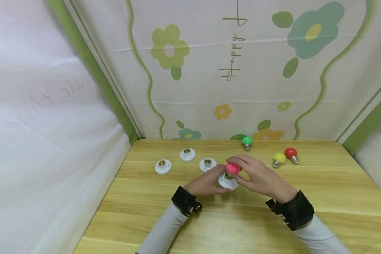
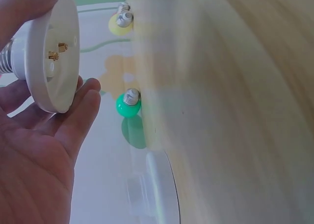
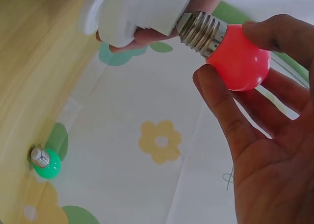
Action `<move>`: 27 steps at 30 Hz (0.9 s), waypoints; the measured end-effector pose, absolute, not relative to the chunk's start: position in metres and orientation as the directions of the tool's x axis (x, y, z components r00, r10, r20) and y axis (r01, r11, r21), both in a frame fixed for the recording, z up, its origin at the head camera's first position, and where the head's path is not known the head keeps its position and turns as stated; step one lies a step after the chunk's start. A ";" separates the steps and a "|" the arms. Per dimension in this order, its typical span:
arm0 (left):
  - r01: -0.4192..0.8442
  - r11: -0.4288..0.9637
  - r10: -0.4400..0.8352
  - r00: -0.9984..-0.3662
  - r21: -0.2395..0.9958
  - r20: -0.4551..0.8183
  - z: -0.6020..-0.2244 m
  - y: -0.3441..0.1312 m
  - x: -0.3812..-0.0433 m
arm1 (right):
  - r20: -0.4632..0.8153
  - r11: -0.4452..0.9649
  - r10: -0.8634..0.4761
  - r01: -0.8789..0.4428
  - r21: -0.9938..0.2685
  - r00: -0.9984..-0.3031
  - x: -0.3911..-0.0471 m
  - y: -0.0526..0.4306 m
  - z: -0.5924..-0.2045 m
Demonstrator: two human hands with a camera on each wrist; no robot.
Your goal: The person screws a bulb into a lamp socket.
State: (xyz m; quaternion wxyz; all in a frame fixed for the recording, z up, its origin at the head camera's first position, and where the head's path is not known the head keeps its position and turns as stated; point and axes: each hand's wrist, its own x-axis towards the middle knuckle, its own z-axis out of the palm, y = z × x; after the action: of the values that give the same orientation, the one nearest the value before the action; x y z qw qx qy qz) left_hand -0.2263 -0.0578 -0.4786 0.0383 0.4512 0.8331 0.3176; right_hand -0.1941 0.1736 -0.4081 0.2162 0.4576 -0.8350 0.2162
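Note:
My left hand (image 1: 209, 181) grips a round white lamp socket (image 1: 227, 182) by its rim, lifted off the table. In the left wrist view its hollow underside shows two brass screws. Fingers and thumb of my right hand (image 1: 260, 176) pinch a pinkish-red light bulb (image 3: 239, 57) by its globe. The bulb's silver screw base (image 3: 202, 34) points at the socket's mouth, its tip right at the opening. Just beyond the left hand another white socket (image 1: 207, 164) stands on the table, partly covered by the fingers.
Two more white sockets, a left one (image 1: 163, 166) and a farther one (image 1: 187, 154), stand at the back left. A green bulb (image 1: 247, 143) lies near the back edge; a yellow bulb (image 1: 278, 159) and a red bulb (image 1: 291, 155) lie to the right. Behind the wooden table (image 1: 216, 225) hangs a flowered curtain (image 1: 197, 91).

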 end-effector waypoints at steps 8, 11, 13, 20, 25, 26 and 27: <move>0.728 0.399 0.773 -0.594 0.558 0.223 -0.477 -0.058 -0.225 | 0.537 0.494 -0.675 -0.850 -0.182 -0.506 -0.192 0.171 -0.410; 0.734 0.392 0.774 -0.589 0.555 0.233 -0.476 -0.058 -0.224 | 0.544 0.486 -0.674 -0.854 -0.184 -0.500 -0.192 0.170 -0.411; 0.739 0.387 0.774 -0.585 0.551 0.242 -0.474 -0.058 -0.223 | 0.548 0.485 -0.672 -0.855 -0.182 -0.498 -0.192 0.170 -0.411; 0.741 0.387 0.770 -0.587 0.549 0.250 -0.471 -0.059 -0.222 | 0.538 0.496 -0.673 -0.849 -0.182 -0.508 -0.190 0.171 -0.411; 0.743 0.389 0.770 -0.587 0.545 0.250 -0.470 -0.060 -0.221 | 0.529 0.504 -0.672 -0.843 -0.188 -0.519 -0.189 0.170 -0.410; 0.742 0.388 0.771 -0.586 0.547 0.249 -0.470 -0.060 -0.220 | 0.529 0.507 -0.669 -0.841 -0.188 -0.521 -0.189 0.171 -0.410; 0.742 0.387 0.771 -0.586 0.548 0.249 -0.470 -0.060 -0.220 | 0.530 0.511 -0.666 -0.838 -0.189 -0.526 -0.189 0.171 -0.411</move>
State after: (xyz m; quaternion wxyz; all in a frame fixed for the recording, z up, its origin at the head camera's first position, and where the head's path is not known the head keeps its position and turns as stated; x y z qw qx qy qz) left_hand -0.2204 -0.0597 -0.4703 0.0234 0.4544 0.8324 0.3164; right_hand -0.1886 0.1706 -0.4105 0.1994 0.4444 -0.8461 0.2166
